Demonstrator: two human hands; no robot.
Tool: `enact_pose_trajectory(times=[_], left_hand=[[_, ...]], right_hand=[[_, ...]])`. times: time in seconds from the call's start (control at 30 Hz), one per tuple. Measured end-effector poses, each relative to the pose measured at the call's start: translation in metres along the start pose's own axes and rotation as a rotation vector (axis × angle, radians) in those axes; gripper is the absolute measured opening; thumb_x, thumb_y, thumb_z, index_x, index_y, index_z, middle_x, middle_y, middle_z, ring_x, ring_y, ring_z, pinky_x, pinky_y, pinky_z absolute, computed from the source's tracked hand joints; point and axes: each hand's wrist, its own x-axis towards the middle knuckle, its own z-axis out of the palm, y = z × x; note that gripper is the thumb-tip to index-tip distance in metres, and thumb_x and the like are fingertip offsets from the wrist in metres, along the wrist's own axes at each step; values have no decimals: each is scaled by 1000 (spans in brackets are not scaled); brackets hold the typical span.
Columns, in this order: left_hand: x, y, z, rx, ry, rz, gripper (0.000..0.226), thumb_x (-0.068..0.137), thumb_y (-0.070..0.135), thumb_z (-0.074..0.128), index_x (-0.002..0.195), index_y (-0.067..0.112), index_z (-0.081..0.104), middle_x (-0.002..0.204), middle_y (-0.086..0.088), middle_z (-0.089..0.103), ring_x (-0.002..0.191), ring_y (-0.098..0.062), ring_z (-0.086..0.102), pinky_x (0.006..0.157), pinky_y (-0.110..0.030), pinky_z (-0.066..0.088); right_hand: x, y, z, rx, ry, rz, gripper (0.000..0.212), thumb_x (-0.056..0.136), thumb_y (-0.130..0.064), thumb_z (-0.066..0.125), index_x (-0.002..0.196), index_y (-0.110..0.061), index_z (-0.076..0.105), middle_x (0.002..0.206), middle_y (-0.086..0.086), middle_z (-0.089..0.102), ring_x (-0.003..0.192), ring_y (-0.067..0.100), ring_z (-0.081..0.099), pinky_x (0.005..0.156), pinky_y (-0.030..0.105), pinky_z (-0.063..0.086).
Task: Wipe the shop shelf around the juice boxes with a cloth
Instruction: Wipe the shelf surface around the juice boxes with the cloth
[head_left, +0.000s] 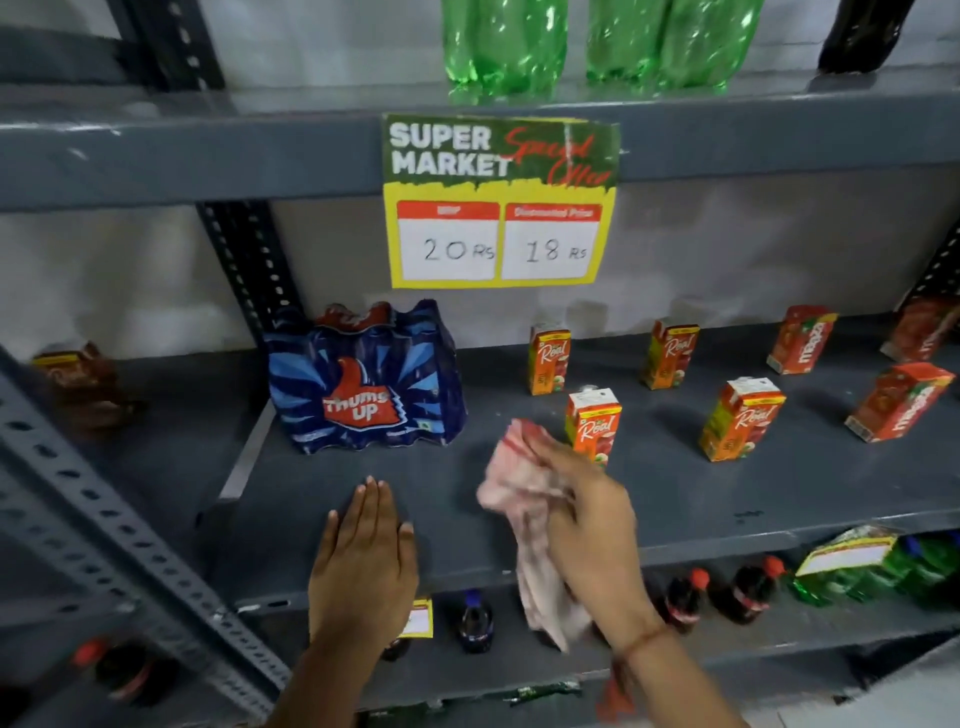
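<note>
Right hand (592, 525) grip pinching a pink cloth (524, 499) near a juice box (594, 423), left hand (363, 556) spread flat on the grey shelf (727, 499)

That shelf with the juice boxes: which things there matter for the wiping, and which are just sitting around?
Part of the job:
- cloth, held in the right hand
- grey shelf, with the left hand flat on it
- juice boxes standing apart on the shelf

Just around:
- Thums Up pack
- price sign
- green bottles above
- cola bottles below
</note>
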Motion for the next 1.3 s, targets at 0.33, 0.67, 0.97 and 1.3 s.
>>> enact_pose_trajectory(times=[0.33, 0.67, 0.97, 1.3], left_hand=[[2, -1, 5, 7, 51, -1, 59, 96, 39, 15, 149, 15, 7, 160, 3, 8, 145, -7, 1, 119, -34, -3], [2, -2, 5, 10, 33, 2, 60, 94, 39, 10, 149, 16, 4, 160, 2, 4, 145, -7, -2, 120, -36, -2], [-1, 2, 1, 5, 32, -15, 58, 97, 38, 14, 149, 13, 5, 160, -1, 4, 146, -9, -1, 120, -34, -1], [-19, -13, -3, 43, 30, 10, 59, 97, 40, 12, 148, 10, 6, 160, -3, 7, 146, -12, 3, 119, -33, -1]], right_hand=[[139, 8, 78, -297, -19, 142, 28, 87, -6, 56, 111, -15, 68, 113, 15, 70, 103, 34, 65, 84, 37, 52], [132, 23, 93, -777, -269, 61, 38, 93, -3, 47, 129, -9, 55, 139, 15, 49, 129, 38, 43, 94, 48, 52], [58, 24, 85, -765, -202, 59, 54, 95, -9, 47, 148, -14, 35, 157, 9, 32, 138, 34, 36, 108, 45, 40], [20, 13, 76, -746, -329, -33, 59, 100, -27, 44, 153, -16, 22, 162, 6, 21, 148, 29, 20, 119, 40, 29]])
